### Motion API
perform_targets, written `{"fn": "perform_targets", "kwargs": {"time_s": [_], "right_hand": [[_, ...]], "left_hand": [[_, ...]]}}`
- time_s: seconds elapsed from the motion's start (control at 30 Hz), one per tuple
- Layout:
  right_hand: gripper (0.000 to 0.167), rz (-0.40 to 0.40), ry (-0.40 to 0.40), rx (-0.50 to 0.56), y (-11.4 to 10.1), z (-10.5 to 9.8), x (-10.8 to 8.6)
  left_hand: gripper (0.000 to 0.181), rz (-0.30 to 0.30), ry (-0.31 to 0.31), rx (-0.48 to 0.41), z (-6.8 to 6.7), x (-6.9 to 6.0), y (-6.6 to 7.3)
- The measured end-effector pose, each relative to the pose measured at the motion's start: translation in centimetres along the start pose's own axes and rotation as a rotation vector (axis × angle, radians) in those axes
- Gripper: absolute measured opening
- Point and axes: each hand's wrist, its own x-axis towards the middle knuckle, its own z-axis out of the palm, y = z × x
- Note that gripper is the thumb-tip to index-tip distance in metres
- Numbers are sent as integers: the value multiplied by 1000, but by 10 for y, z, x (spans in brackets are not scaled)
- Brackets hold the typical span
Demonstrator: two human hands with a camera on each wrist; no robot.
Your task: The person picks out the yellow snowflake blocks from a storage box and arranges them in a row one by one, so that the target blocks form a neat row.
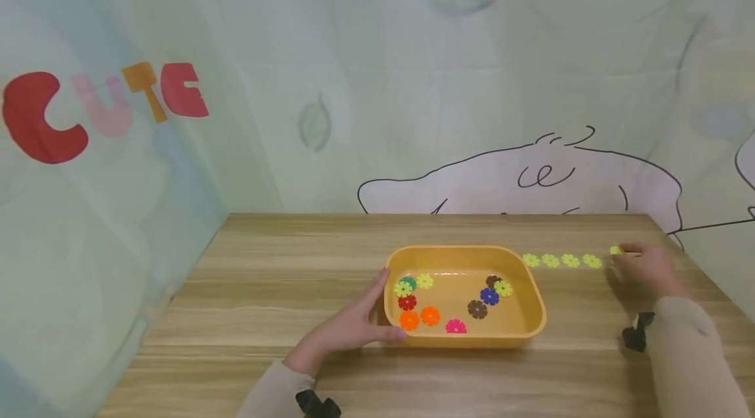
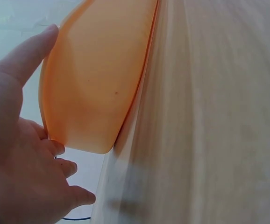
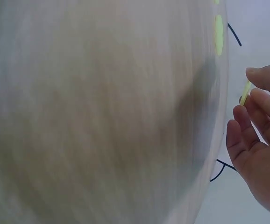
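My left hand (image 1: pixel 350 326) holds the left end of a yellow-orange plastic tray (image 1: pixel 472 342), thumb at the near corner and fingers along the side. In the left wrist view the thumb and fingertips meet the rim of the tray (image 2: pixel 93 79). Out on the right, my right hand (image 1: pixel 649 267) pinches a yellow flower-shaped disc (image 1: pixel 616 250) between thumb and fingers, above the table. The right wrist view shows this thin disc (image 3: pixel 245 93) edge-on. Several yellow flower discs (image 1: pixel 570 261) lie in a row between the tray and that hand.
Inside the tray are loose flower discs: orange (image 1: pixel 430 316), red (image 1: pixel 407 302), pink (image 1: pixel 456 326), blue (image 1: pixel 489 297), brown (image 1: pixel 478 309), green and yellow. The wooden table (image 1: pixel 283 274) ends at a printed curtain (image 1: pixel 265 110) behind and to the left.
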Motion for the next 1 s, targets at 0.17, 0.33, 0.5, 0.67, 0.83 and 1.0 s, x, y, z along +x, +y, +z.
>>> {"fn": "perform_targets", "kwargs": {"time_s": [0.17, 0.33, 0.5, 0.67, 0.83, 1.0], "right_hand": [[53, 37, -16, 20, 1, 2, 0], [54, 52, -42, -8, 0, 4, -3], [53, 46, -45, -22, -2, 7, -2], [53, 43, -56, -26, -3, 7, 0], [52, 38, -60, -55, -3, 7, 3], [53, 62, -84, -49, -5, 6, 3]], "left_hand": [[111, -3, -2, 2, 0, 0, 0], [112, -4, -7, 7, 1, -1, 1], [112, -17, -4, -6, 2, -2, 0], [112, -17, -3, -3, 2, -2, 0], [112, -12, -2, -1, 1, -3, 0], [111, -16, -2, -16, 0, -2, 0]]}}
